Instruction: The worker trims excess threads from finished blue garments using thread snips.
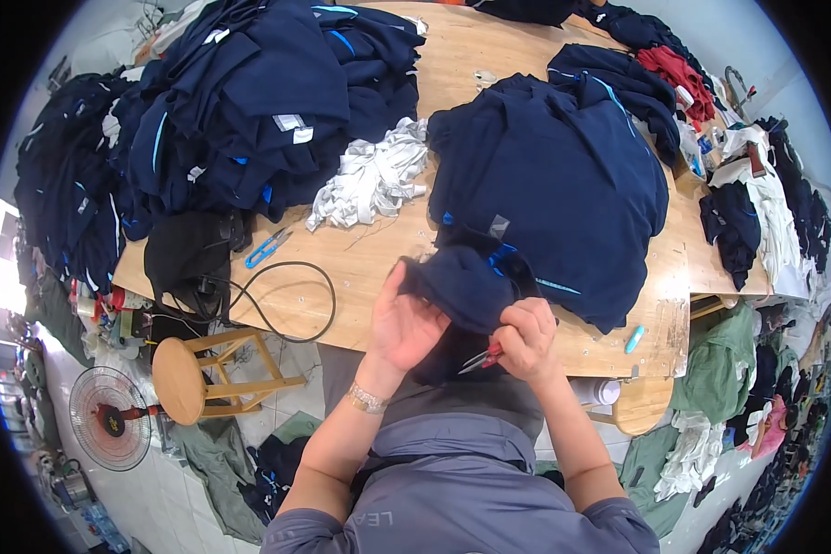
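Observation:
A navy garment (471,282) with blue trim hangs bunched between my two hands at the near table edge. My left hand (404,325) grips its left side, the thumb at the fabric's edge and the fingers partly covered by cloth. In my right hand (526,340) are red-handled thread snips (479,359), blades pointing left and down. The fingers of that hand also press against the garment's right side. Just beyond lies a broad stack of navy garments (549,175) with light blue piping and small grey labels.
A big navy garment heap (249,102) covers the table's (360,263) left. Beside it are white fabric strips (374,175), blue thread snips (268,247), a black bag (185,263) and a looped cable (332,305). A turquoise marker (634,339) lies right; a stool (180,379) and fan (111,418) stand lower left.

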The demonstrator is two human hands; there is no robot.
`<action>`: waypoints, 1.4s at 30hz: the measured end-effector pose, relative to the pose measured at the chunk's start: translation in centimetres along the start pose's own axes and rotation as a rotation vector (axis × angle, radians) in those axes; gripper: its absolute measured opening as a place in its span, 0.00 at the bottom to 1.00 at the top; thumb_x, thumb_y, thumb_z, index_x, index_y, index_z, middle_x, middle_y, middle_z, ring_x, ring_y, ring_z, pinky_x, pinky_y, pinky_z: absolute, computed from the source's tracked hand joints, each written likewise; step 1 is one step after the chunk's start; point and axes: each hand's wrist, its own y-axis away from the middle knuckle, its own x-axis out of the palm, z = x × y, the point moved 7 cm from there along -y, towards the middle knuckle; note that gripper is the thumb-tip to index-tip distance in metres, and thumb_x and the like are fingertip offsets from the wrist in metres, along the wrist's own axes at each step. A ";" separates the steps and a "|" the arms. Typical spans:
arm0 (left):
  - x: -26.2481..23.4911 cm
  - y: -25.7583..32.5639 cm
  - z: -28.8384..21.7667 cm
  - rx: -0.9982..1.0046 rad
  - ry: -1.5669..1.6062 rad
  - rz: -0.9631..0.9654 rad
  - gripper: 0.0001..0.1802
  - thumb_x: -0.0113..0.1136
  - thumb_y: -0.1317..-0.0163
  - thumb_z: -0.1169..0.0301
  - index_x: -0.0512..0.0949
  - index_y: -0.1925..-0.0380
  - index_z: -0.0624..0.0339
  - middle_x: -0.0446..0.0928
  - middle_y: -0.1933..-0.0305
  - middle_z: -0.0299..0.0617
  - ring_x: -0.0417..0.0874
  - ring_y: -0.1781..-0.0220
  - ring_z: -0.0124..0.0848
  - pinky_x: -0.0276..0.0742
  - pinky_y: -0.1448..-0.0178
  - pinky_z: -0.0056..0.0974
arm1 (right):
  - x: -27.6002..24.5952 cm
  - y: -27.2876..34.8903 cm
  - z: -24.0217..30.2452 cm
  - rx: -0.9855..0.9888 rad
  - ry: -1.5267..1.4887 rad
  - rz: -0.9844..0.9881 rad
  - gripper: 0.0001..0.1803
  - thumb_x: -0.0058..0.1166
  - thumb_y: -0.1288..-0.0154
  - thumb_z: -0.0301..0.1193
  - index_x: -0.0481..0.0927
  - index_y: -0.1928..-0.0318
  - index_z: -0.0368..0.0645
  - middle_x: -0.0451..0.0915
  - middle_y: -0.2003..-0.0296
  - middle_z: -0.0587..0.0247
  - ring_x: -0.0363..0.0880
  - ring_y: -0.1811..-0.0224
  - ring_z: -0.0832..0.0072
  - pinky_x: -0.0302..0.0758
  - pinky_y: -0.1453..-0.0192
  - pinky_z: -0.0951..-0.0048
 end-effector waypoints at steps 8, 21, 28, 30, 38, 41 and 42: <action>4.3 -0.2 0.1 0.048 0.030 0.236 0.29 0.48 0.41 0.52 0.70 0.45 0.61 0.67 0.39 0.44 0.64 0.36 0.40 0.56 0.32 0.45 | 1.3 3.3 -4.3 0.631 -0.316 0.139 0.14 0.56 0.69 0.20 0.65 0.80 0.38 0.67 0.73 0.58 0.67 0.74 0.66 0.65 0.72 0.70; 2.0 -1.1 -0.3 0.155 -0.435 0.170 0.36 0.33 0.36 0.45 0.68 0.46 0.68 0.71 0.42 0.48 0.66 0.36 0.38 0.54 0.32 0.41 | 3.0 -0.9 -4.5 0.818 -0.673 -0.037 0.21 0.64 0.50 0.21 0.60 0.84 0.39 0.69 0.75 0.65 0.60 0.80 0.81 0.57 0.78 0.80; 0.7 0.1 -1.7 -0.101 -0.849 0.051 0.47 0.23 0.40 0.31 0.76 0.57 0.64 0.82 0.66 0.42 0.83 0.61 0.32 0.76 0.65 0.30 | -1.4 -4.2 -2.4 0.565 -0.497 0.141 0.16 0.61 0.52 0.18 0.64 0.83 0.38 0.73 0.72 0.61 0.68 0.79 0.69 0.64 0.77 0.74; 0.8 0.2 -0.3 -0.249 -0.349 0.147 0.34 0.34 0.34 0.41 0.77 0.57 0.60 0.82 0.63 0.41 0.82 0.61 0.30 0.77 0.66 0.30 | -1.4 -5.3 -0.2 0.358 -0.491 0.266 0.15 0.61 0.53 0.19 0.66 0.82 0.38 0.74 0.72 0.62 0.73 0.77 0.67 0.67 0.76 0.71; 6.0 2.0 -0.1 -0.014 -0.101 0.335 0.23 0.37 0.29 0.56 0.70 0.46 0.60 0.76 0.47 0.39 0.76 0.45 0.28 0.76 0.55 0.34 | -2.0 -2.7 -5.5 0.625 -0.068 0.028 0.11 0.59 0.54 0.17 0.68 0.80 0.35 0.79 0.69 0.57 0.78 0.71 0.63 0.73 0.69 0.70; 5.6 1.4 0.3 0.155 -0.178 0.186 0.26 0.34 0.29 0.54 0.66 0.44 0.64 0.72 0.44 0.44 0.72 0.41 0.33 0.68 0.36 0.43 | -1.9 -2.0 -5.5 0.718 -0.073 -0.131 0.13 0.60 0.50 0.18 0.66 0.81 0.35 0.76 0.71 0.58 0.73 0.76 0.67 0.68 0.74 0.73; 5.1 1.1 0.0 0.208 -0.156 0.167 0.27 0.34 0.29 0.54 0.65 0.44 0.66 0.71 0.43 0.46 0.70 0.40 0.35 0.63 0.31 0.46 | -2.1 -1.9 -5.4 0.767 -0.087 -0.219 0.15 0.60 0.49 0.18 0.65 0.81 0.36 0.75 0.72 0.59 0.70 0.79 0.70 0.66 0.76 0.74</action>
